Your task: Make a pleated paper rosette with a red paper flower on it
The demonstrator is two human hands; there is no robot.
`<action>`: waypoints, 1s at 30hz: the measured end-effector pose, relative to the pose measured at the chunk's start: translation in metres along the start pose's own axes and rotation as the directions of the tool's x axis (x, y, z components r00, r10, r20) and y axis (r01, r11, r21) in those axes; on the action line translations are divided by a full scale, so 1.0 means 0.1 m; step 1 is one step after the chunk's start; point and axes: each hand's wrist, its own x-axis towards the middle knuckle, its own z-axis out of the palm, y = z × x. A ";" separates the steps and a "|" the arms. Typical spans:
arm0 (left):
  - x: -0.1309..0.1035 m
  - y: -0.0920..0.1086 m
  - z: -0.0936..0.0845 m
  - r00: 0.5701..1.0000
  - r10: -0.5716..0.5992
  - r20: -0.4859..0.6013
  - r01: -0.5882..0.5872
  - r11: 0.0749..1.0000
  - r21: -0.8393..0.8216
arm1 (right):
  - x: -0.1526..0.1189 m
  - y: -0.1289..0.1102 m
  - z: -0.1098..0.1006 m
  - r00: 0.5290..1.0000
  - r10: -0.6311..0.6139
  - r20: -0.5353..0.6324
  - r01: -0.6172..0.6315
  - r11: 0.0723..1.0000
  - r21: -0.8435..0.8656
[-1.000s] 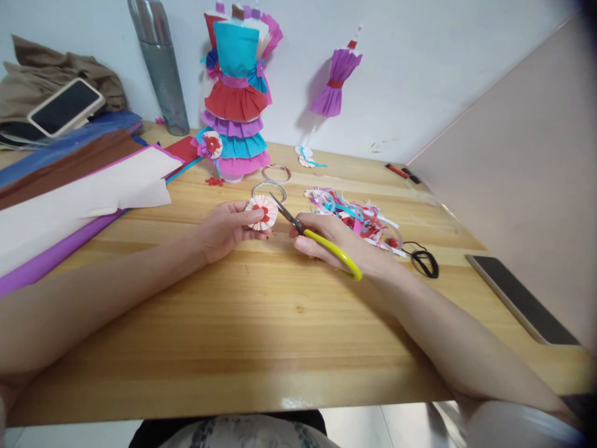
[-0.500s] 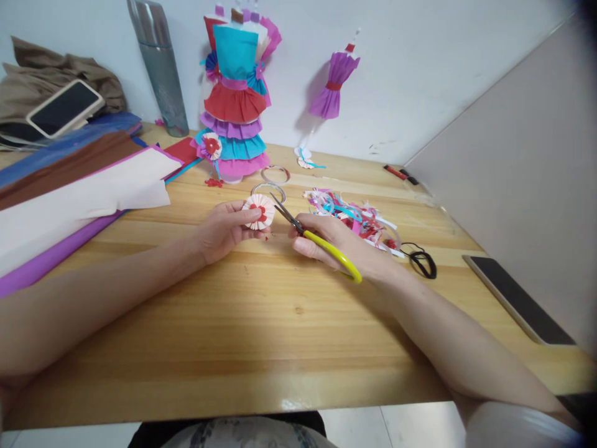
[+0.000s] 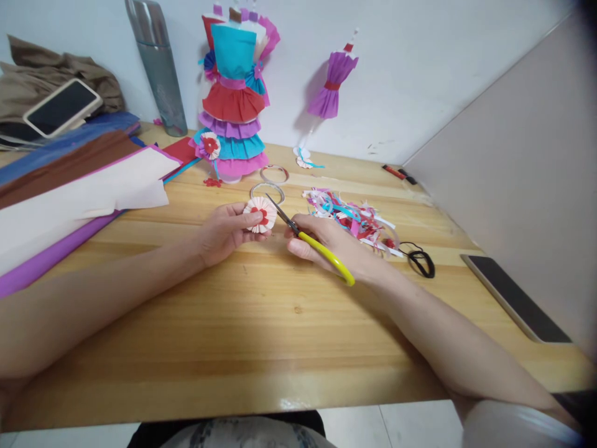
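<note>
The left hand [image 3: 228,233] pinches a cream pleated paper rosette [image 3: 265,218] between thumb and fingers, holding it above the middle of the wooden table [image 3: 280,348]. The right hand [image 3: 333,239] is wrapped around the yellow handles of a pair of scissors [image 3: 321,249], whose slightly parted blades point at the rosette's right edge; whether they touch it cannot be told. The two hands are near each other but apart.

The rosette looks nearly finished: its pleats form a full disc, and a red flower shape sits at its centre, partly under the thumb. It is not yet fixed to anything else that shows. A similar rosette [image 3: 211,146] is already in place low on the tiered paper dress [image 3: 233,102] by the table's back edge, and a small purple paper dress [image 3: 329,99] stands to its right. A heap of paper scraps [image 3: 354,221] beyond the right hand suggests much cutting is done.

The only container seen is a flask [image 3: 163,81] near the back edge, capped, its contents hidden. Two rings [image 3: 267,184], probably tape rolls, lie just past the rosette. Crepe paper sheets [image 3: 93,186] spread along the left side.
</note>
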 end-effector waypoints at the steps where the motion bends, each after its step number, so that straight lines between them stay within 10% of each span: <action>1: 0.00 0.00 0.00 1.000 -0.001 0.003 0.001 1.000 -0.003 | 0.00 0.00 0.01 1.000 -0.003 -0.003 0.003 1.000 0.006; 30: 0.00 0.00 0.02 1.000 -0.005 -0.021 0.005 1.000 -0.013 | 0.01 0.05 0.03 0.998 -0.056 -0.016 0.056 0.998 0.018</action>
